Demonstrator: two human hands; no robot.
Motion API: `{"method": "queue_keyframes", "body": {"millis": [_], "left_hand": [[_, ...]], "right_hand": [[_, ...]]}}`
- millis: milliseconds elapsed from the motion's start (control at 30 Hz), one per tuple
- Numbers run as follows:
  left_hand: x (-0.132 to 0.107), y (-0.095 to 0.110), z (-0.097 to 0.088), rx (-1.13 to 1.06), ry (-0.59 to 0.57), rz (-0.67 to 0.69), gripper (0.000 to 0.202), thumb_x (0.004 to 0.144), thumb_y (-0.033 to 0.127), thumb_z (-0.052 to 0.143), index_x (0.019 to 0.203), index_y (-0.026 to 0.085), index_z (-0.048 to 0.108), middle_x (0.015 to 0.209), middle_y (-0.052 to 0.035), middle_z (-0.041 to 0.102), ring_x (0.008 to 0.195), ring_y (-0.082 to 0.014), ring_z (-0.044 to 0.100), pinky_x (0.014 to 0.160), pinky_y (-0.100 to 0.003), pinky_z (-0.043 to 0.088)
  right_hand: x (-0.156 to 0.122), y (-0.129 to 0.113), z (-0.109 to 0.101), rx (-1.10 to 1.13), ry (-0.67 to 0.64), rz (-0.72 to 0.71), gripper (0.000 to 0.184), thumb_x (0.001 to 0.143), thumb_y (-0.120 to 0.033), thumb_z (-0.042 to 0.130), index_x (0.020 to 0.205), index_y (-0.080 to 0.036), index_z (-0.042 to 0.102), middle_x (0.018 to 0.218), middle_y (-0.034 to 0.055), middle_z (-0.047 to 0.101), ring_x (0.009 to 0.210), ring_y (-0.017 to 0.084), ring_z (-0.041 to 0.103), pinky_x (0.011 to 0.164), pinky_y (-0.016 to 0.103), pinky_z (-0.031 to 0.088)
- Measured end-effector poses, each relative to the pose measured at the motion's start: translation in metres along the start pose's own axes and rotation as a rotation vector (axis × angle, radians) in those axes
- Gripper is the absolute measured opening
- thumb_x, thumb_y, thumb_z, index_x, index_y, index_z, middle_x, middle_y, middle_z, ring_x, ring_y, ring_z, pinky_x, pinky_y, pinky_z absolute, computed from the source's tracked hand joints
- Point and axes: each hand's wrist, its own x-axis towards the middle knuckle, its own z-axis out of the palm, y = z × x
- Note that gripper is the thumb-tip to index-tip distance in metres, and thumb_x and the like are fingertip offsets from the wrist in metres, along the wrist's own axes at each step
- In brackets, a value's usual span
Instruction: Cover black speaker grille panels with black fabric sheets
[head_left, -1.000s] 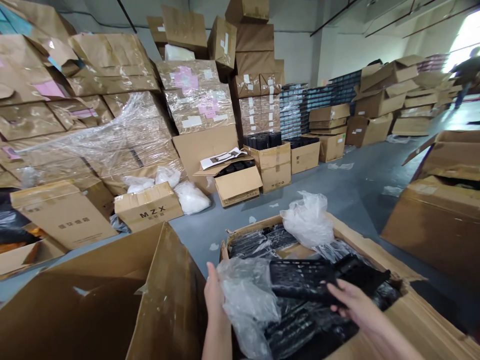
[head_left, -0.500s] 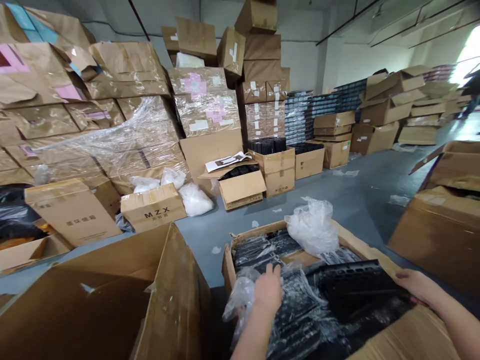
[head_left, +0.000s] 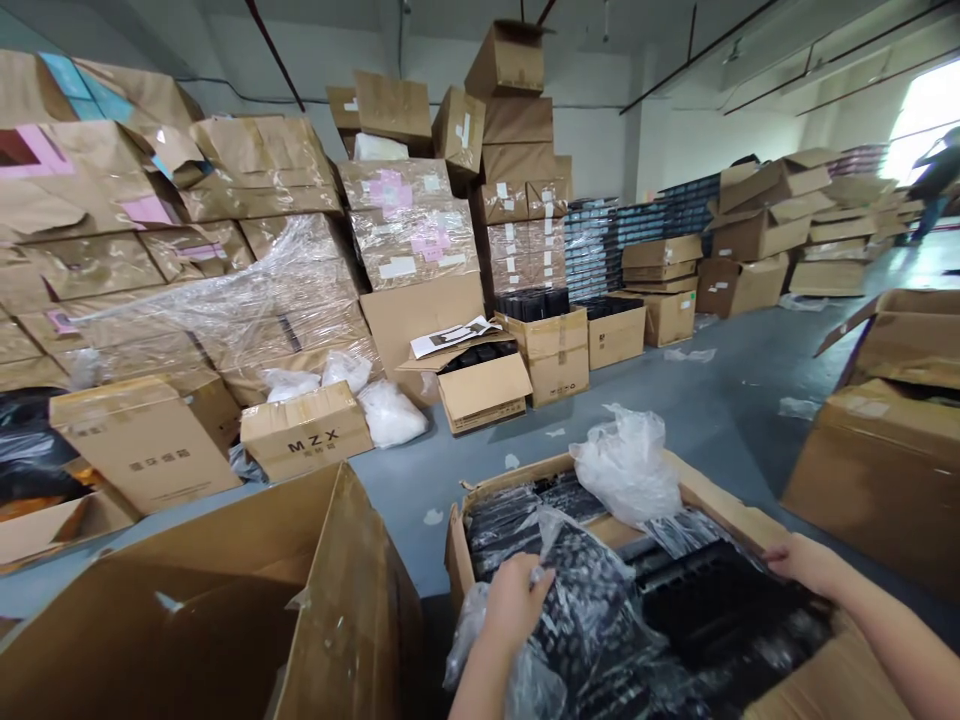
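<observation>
Crinkled clear film [head_left: 589,568], apparently in left fingers [head_left: 541,583]

The left forearm [head_left: 481,678] is bare and reaches forward, slanting in a little toward the middle, and at its end the left hand [head_left: 514,600] has its back turned up, thumb and fingers drawn together in a pinch. Well apart from it, the right forearm [head_left: 896,632], bare too, angles inward from its own side; the right hand [head_left: 810,563] is bent over, fingers pointing inward, how tightly closed I can't tell.
</observation>
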Motion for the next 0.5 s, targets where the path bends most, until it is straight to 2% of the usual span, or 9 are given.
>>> {"method": "queue_keyframes", "body": {"millis": [67, 133, 167, 200, 233, 300, 333, 400, 500], "left_hand": [[-0.003, 0.003, -0.006, -0.039, 0.005, 0.025, 0.034, 0.078, 0.039, 0.033, 0.066, 0.017, 0.057, 0.073, -0.0051, 0.061, 0.071, -0.0163, 0.055, 0.063, -0.025, 0.039], [-0.005, 0.007, -0.005, -0.145, 0.038, 0.011, 0.033, 0.078, 0.039, 0.034, 0.07, 0.017, 0.057, 0.076, -0.0063, 0.062, 0.074, -0.0178, 0.055, 0.066, -0.027, 0.039], [-0.006, 0.009, -0.002, -0.227, 0.075, -0.032, 0.03, 0.077, 0.037, 0.035, 0.078, 0.016, 0.057, 0.082, -0.0076, 0.062, 0.079, -0.0187, 0.055, 0.071, -0.028, 0.039], [-0.006, 0.011, 0.004, -0.319, 0.12, -0.102, 0.029, 0.077, 0.035, 0.037, 0.088, 0.015, 0.055, 0.091, -0.0095, 0.061, 0.087, -0.0195, 0.054, 0.076, -0.028, 0.039], [-0.007, 0.012, 0.01, -0.411, 0.165, -0.189, 0.032, 0.076, 0.032, 0.038, 0.099, 0.014, 0.051, 0.101, -0.0114, 0.059, 0.095, -0.0199, 0.052, 0.082, -0.029, 0.037], [-0.008, 0.013, 0.025, -0.564, 0.236, -0.361, 0.043, 0.074, 0.028, 0.041, 0.113, 0.011, 0.038, 0.118, -0.0144, 0.049, 0.11, -0.0198, 0.043, 0.09, -0.028, 0.033], [-0.01, 0.013, 0.03, -0.616, 0.248, -0.423, 0.047, 0.074, 0.027, 0.041, 0.117, 0.009, 0.034, 0.123, -0.0156, 0.043, 0.114, -0.0197, 0.038, 0.093, -0.028, 0.031], [-0.014, 0.011, 0.034, -0.67, 0.258, -0.475, 0.054, 0.072, 0.027, 0.044, 0.12, 0.008, 0.028, 0.129, -0.0168, 0.036, 0.119, -0.0204, 0.033, 0.095, -0.028, 0.03], [-0.021, 0.002, 0.016, -0.64, 0.364, -0.426, 0.071, 0.069, 0.033, 0.049, 0.127, 0.011, 0.014, 0.126, -0.0168, 0.038, 0.113, -0.0213, 0.041, 0.09, -0.029, 0.034]], "right_hand": [[0.005, -0.009, -0.003, -0.013, -0.092, -0.009, 0.022, 0.048, -0.01, 0.053, 0.028, -0.02, 0.052, 0.031, 0.0032, 0.047, 0.036, 0.019, 0.048, 0.051, 0.034, 0.036], [-0.002, -0.024, 0.001, -0.006, -0.126, -0.028, 0.011, 0.055, -0.022, 0.056, 0.046, -0.019, 0.062, 0.044, 0.007, 0.057, 0.048, 0.024, 0.055, 0.057, 0.036, 0.038], [-0.012, -0.034, 0.007, 0.032, -0.159, -0.045, 0.015, 0.058, -0.029, 0.055, 0.061, -0.019, 0.066, 0.056, 0.009, 0.062, 0.058, 0.025, 0.058, 0.061, 0.036, 0.04], [-0.027, -0.046, 0.016, 0.088, -0.211, -0.071, 0.027, 0.061, -0.036, 0.054, 0.078, -0.018, 0.066, 0.069, 0.0099, 0.065, 0.068, 0.025, 0.059, 0.064, 0.034, 0.041], [-0.045, -0.058, 0.027, 0.164, -0.303, -0.102, 0.039, 0.064, -0.042, 0.05, 0.094, -0.019, 0.061, 0.078, 0.0088, 0.065, 0.072, 0.023, 0.059, 0.064, 0.032, 0.043], [-0.089, -0.083, 0.052, 0.562, -0.71, -0.187, 0.057, 0.066, -0.045, 0.049, 0.116, -0.019, 0.045, 0.1, 0.0103, 0.061, 0.087, 0.023, 0.057, 0.071, 0.034, 0.044], [-0.111, -0.094, 0.064, 0.658, -0.801, -0.244, 0.06, 0.065, -0.043, 0.054, 0.119, -0.019, 0.042, 0.107, 0.0096, 0.057, 0.094, 0.023, 0.053, 0.08, 0.034, 0.04], [-0.146, -0.11, 0.083, 0.672, -0.742, -0.241, 0.049, 0.066, -0.042, 0.055, 0.109, -0.019, 0.052, 0.107, 0.0086, 0.057, 0.1, 0.023, 0.049, 0.089, 0.034, 0.033], [-0.166, -0.116, 0.093, 0.607, -0.648, -0.216, 0.034, 0.071, -0.044, 0.049, 0.085, -0.016, 0.062, 0.087, 0.0068, 0.064, 0.088, 0.024, 0.053, 0.084, 0.035, 0.037]]}}
